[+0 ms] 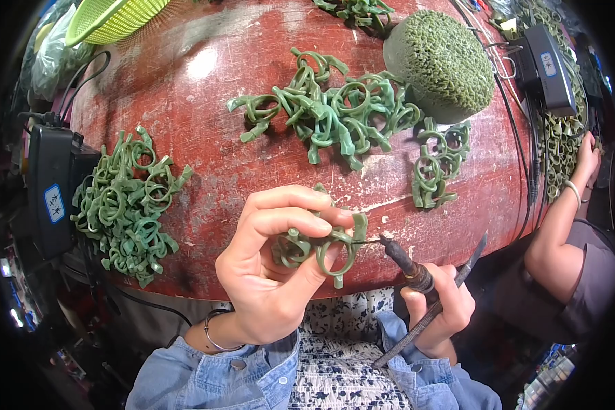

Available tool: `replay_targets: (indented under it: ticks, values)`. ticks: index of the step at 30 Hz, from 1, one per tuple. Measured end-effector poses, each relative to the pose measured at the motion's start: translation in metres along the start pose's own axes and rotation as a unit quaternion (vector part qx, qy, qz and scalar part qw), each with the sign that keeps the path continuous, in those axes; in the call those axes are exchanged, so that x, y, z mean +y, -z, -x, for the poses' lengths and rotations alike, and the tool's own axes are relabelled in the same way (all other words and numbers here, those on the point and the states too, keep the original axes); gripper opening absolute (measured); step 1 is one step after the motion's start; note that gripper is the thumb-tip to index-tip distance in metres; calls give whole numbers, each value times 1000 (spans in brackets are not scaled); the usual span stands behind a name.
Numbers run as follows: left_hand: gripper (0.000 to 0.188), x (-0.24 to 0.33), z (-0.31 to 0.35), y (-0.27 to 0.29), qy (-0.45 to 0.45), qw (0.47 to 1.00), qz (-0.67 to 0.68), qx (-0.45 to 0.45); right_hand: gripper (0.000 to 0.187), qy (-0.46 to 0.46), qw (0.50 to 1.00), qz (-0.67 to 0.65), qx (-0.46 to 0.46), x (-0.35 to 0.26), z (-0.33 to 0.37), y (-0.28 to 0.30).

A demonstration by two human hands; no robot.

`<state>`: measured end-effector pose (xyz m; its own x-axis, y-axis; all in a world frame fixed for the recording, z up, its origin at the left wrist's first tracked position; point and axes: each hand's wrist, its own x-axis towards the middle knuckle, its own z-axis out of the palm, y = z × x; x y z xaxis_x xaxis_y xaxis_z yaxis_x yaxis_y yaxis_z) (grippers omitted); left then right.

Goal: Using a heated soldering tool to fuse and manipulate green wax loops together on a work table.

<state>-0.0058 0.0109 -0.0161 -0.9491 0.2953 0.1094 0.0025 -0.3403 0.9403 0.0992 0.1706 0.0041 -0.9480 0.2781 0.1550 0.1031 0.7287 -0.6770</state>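
Observation:
My left hand is closed around a few green wax rings, holding them by thumb and fingertips above the table's near edge. In my right hand is a dark wax pen like a soldering iron, its thin tip touching or nearly touching a ring beside my left fingertips. A long, thin carving knife is also held in that hand, slanting under the palm with its pointed blade up to the right.
Piles of green wax rings lie mid-table, at left and right. Behind stands a round block covered with green bits. Black boxes with cables flank the red table. A yellow-green basket and another person's arm are at the edges.

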Motion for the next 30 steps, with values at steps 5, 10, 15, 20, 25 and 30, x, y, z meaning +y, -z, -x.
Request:
replay_targets:
  ticks: [5, 10, 15, 20, 25, 30]
  values:
    - [21, 0, 0, 0, 6, 1000, 9, -3, 33, -3, 1000, 8, -1, -1, 0, 1]
    - [21, 0, 1, 0, 8, 1000, 8, -1, 33, -8, 1000, 9, -5, -1, 0, 0]
    - [21, 2, -1, 0, 6, 1000, 1, -5, 32, -6, 1000, -28, 11, 2, 1, 0]
    - [22, 2, -1, 0, 9, 1000, -2, -11, 31, 4, 1000, -26, 17, 4, 2, 0]
    - [25, 3, 1, 0, 33, 997, -71, 9, 31, -16, 999, -43, 26, 6, 7, -2]
    - [27, 9, 6, -3, 66, 997, -28, 25, 36, -42, 993, -97, 57, 15, 14, -4]
